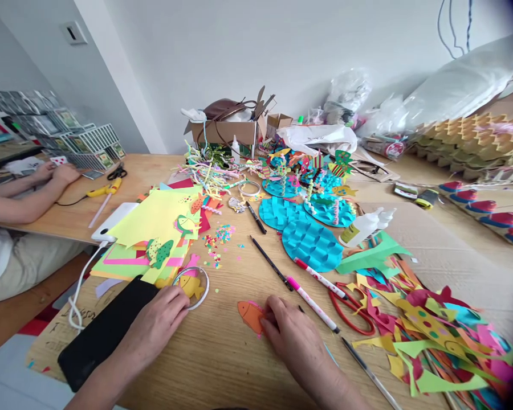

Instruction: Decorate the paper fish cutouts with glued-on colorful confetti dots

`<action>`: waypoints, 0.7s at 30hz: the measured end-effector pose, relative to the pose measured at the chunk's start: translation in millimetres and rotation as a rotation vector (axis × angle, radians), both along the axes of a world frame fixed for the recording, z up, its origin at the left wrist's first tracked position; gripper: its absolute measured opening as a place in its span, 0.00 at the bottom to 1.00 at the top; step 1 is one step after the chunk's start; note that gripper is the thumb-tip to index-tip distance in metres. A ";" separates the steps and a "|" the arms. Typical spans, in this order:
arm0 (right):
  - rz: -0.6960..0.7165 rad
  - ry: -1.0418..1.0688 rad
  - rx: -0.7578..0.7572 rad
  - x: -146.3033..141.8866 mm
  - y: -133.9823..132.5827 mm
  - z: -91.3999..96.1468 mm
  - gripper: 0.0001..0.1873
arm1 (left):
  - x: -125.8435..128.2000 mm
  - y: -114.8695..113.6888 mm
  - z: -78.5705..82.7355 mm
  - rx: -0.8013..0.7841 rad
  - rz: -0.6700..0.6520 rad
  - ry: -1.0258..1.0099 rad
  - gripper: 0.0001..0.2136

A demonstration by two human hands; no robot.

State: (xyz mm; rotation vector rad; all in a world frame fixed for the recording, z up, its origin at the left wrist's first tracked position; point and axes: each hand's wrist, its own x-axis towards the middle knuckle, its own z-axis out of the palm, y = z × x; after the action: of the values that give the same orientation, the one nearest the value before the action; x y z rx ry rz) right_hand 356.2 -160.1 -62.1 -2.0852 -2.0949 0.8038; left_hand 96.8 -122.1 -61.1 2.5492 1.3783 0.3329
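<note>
My right hand (284, 327) pinches the tail end of an orange paper fish (250, 316), which lies on the wooden table with a bit of pink along its edges. To its left, my left hand (166, 310) has its fingers closed at the near edge of a thin white ring that looks like a tape roll (207, 287). Through the ring shows a yellow paper fish (190, 286), with a pink paper shape (192, 263) just behind. The fingertips of both hands are partly hidden.
Blue textured ovals (312, 245) bear paper fish. Pens, red scissors (354, 319), glue bottles (361, 228) and colourful paper scraps (436, 330) lie right. Paper sheets (149, 213) and a black phone-like slab (106, 330) lie left. Another person's hands (60, 171) work at far left.
</note>
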 end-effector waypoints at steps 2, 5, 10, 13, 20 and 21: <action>-0.003 -0.013 0.002 -0.7 -0.3 0.0 0.04 | -0.1 -0.7 -1.3 -0.006 -0.004 0.006 0.08; 0.014 -0.037 0.002 -2.4 -0.2 2.5 0.04 | -1.3 -1.2 -3.2 -0.018 -0.013 0.006 0.07; 0.020 -0.042 -0.019 -3.2 -0.7 4.6 0.06 | -2.2 -1.4 -2.6 -0.017 0.000 -0.014 0.07; 0.003 -0.018 0.002 -2.1 -2.1 2.5 0.04 | -2.1 -1.3 -1.7 -0.017 -0.011 -0.018 0.08; 0.009 -0.014 0.006 -2.6 -3.1 1.8 0.05 | -4.4 -0.6 -3.4 0.006 -0.034 -0.018 0.09; 0.008 -0.020 -0.003 -3.0 -2.7 2.0 0.05 | -5.3 -0.1 -2.9 0.003 -0.033 -0.025 0.09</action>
State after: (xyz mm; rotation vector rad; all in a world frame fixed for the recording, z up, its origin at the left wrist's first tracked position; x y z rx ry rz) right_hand 353.2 -162.8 -60.2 -2.0972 -2.1143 0.7911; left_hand 91.5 -122.2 -63.9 2.5580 1.3269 0.3607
